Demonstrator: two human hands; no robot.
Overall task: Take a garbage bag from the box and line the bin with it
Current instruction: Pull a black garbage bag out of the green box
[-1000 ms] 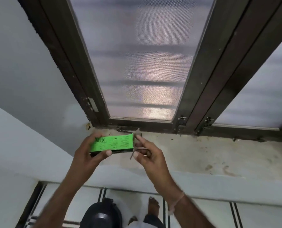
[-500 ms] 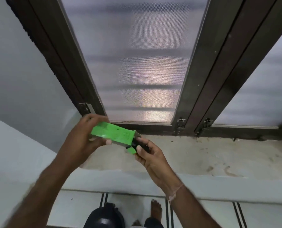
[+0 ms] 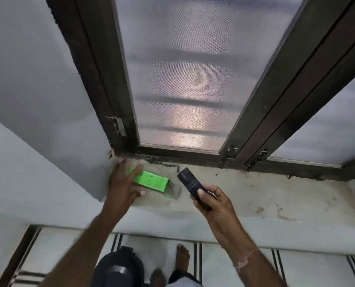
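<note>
Now left hand (image 3: 121, 184) clasps green box (image 3: 152, 181) on window sill (image 3: 265, 195), fingers (image 3: 135, 171) across top, thumb at near side; right hand (image 3: 215, 205) grips black garbage-bag roll (image 3: 190, 181)

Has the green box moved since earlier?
Yes. The green box has dropped from mid-air onto the sill below the left corner of the window frame, left hand holding it; right hand holds the black roll.

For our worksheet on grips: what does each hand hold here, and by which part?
The right hand holds a black roll of bags by its near end. The left hand holds the green box by its closed end.
</note>
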